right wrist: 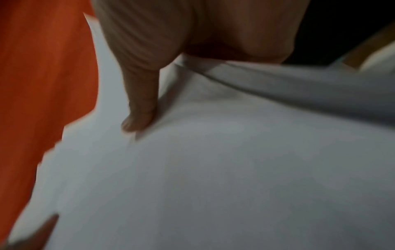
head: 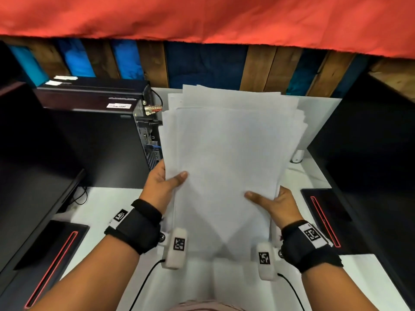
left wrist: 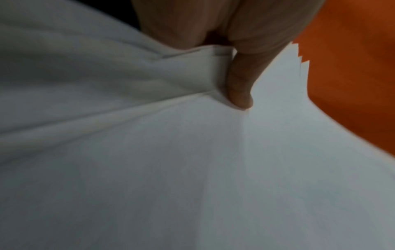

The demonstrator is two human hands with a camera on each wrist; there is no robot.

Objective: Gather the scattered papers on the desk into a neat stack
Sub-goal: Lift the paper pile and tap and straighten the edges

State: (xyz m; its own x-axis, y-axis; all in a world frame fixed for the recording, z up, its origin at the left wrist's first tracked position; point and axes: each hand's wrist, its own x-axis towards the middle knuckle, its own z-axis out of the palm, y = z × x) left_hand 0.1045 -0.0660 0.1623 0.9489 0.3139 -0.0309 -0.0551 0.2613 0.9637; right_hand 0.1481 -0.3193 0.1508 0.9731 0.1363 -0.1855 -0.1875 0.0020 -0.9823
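Note:
A bundle of white papers [head: 226, 153] is held up over the white desk [head: 107, 205], its far edges fanned and uneven. My left hand [head: 166, 182] grips the bundle's left edge, thumb on top and fingers hidden underneath. My right hand [head: 271, 202] grips the right edge the same way. In the left wrist view my thumb [left wrist: 239, 84] presses into the papers [left wrist: 192, 169], whose staggered corners show against orange cloth. In the right wrist view my thumb [right wrist: 141, 104] lies on the top sheet of the papers [right wrist: 213, 169].
A black computer tower [head: 96, 135] stands to the left with cables at its back. Dark monitors flank the desk, one at the left [head: 33, 198] and one at the right [head: 370, 153]. A small white object [head: 298, 156] sits beyond the papers. Red cloth [head: 202, 16] hangs above.

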